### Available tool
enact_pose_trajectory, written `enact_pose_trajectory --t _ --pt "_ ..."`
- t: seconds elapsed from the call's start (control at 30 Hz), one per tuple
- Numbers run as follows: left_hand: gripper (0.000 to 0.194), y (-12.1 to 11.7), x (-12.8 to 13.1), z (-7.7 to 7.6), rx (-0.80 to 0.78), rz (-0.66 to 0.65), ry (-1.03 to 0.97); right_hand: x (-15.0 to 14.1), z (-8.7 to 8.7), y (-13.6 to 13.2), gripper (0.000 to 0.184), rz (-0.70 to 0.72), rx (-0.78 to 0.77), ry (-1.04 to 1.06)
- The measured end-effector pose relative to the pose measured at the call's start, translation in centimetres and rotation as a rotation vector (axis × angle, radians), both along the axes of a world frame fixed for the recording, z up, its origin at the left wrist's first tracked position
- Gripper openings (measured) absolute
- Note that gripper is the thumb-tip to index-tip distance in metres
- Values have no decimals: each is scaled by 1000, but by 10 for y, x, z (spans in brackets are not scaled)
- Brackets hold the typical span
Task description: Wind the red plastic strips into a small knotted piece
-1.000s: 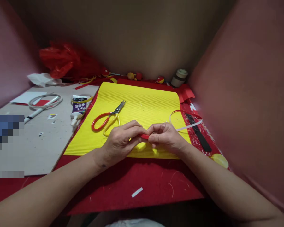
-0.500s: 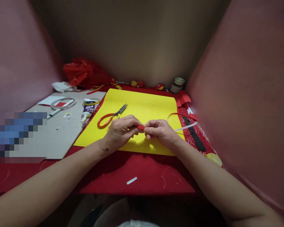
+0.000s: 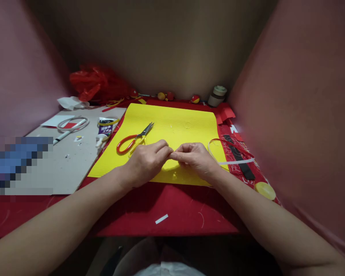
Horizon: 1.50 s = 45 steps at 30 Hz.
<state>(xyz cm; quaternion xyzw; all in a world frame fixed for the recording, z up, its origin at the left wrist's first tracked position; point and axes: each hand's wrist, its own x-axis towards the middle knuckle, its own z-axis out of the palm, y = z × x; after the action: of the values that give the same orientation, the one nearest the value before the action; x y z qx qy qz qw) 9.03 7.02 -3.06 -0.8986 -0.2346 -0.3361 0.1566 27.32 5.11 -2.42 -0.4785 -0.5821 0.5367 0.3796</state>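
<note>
My left hand (image 3: 146, 163) and my right hand (image 3: 197, 159) meet fingertip to fingertip over the near part of a yellow corrugated sheet (image 3: 175, 119). Both are closed in a pinch. The small red piece they held a moment ago is now hidden between the fingertips. Red-handled scissors (image 3: 132, 140) lie on the sheet just left of and beyond my left hand.
The sheet lies on a red felt surface (image 3: 175, 211) with a small white strip (image 3: 161, 219) near me. A grey board (image 3: 60, 168) at left carries a glue tube (image 3: 105, 130). On the right lie a black strip (image 3: 238, 157), ribbon loops (image 3: 218, 147) and a yellow disc (image 3: 265, 190). A jar (image 3: 217, 96) and a red bag (image 3: 94, 82) stand at the back.
The red piece that showed between my fingers is now covered by the pinched fingertips. The hands stay together in the same spot; the view has shifted slightly.
</note>
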Motion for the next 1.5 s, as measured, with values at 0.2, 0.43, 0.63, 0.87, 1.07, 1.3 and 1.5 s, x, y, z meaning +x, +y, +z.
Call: enact_pose_trajectory --t 0.2,0.43,0.63,0.87,1.07,1.3,1.5 --pt "4 -3 0 11 -500 -150 -330 7 -7 7 20 193 -1 238" --pt "5 -4 0 8 -490 -174 -333 9 -14 8 17 253 -57 345" --pt "7 -6 -1 8 -562 -188 -367 7 -13 8 19 237 -88 324" --pt "9 -1 -6 6 -355 -106 -208 8 -3 7 27 133 -84 84" --pt "11 3 -6 3 -179 -41 -111 6 0 3 30 137 -34 82" --pt "14 0 -3 2 3 4 53 0 1 0 38 23 28 -77" --pt "6 -4 2 13 -417 -125 -249 3 0 1 30 149 47 142"
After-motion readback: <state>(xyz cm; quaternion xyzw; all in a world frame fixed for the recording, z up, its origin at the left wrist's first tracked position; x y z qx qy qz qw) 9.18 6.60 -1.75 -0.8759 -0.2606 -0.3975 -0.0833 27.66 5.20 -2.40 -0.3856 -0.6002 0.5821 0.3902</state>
